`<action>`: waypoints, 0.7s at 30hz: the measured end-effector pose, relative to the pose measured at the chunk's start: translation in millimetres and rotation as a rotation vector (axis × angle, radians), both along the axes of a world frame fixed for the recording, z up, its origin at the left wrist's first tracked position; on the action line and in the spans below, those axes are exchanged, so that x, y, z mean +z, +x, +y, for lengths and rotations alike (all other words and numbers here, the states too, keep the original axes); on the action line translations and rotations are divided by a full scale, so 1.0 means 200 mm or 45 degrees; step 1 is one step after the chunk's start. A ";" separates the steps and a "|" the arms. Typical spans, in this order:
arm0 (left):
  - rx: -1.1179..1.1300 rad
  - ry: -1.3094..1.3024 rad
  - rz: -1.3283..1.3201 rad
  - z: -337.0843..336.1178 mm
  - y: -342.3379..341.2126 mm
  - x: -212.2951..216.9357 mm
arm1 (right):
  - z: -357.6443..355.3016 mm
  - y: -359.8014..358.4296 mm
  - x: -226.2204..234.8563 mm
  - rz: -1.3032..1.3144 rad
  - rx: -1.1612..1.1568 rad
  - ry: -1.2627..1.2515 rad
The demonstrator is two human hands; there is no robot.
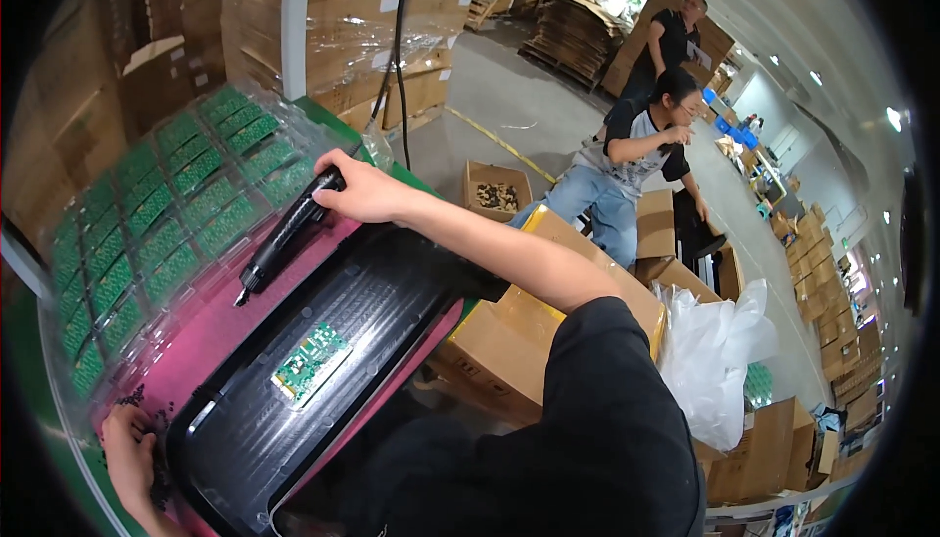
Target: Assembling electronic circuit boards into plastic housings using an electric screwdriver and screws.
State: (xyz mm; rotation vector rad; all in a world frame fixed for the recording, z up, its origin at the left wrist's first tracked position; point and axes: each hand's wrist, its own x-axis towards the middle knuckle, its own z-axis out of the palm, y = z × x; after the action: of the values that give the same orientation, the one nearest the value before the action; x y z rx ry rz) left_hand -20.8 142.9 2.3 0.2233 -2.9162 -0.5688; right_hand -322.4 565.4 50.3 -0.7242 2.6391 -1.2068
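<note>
Evidently, a green circuit board is laid in a black plastic housing, fastening unconfirmed; black cylindrical screwdriver held by right fingers; left fingers' grip, at pink surface's left edge, unclear.

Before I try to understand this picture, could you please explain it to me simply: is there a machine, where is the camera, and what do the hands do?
There is no robot here, only a person's two bare hands. The camera is worn on the person's head and looks down; its wide lens bends straight edges.

The right hand holds a black screwdriver-like tool, tip pointing down toward a pink surface. The left hand is at the lower left, among small black pieces; whether it grips any, I cannot tell.

Between the person and the tool lies a long black shell with one green circuit board inside. Rows of similar boards are at the left.
</note>
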 end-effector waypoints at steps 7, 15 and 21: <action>0.125 0.002 0.046 0.00 0.04 -0.02 | -0.47 0.26 0.08 0.490 0.010 -1.026; 0.039 -0.074 0.259 -0.02 0.04 0.00 | -0.67 0.37 0.02 -0.417 0.511 -1.087; 0.110 0.698 0.213 0.22 -0.15 0.15 | -0.52 0.46 0.12 -0.262 0.336 -1.435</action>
State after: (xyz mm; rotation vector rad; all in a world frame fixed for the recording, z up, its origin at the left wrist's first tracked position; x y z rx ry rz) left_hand -49.8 186.9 33.3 0.3436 -2.5149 -1.2924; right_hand -229.8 462.1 74.2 -0.9366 1.4470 -2.4576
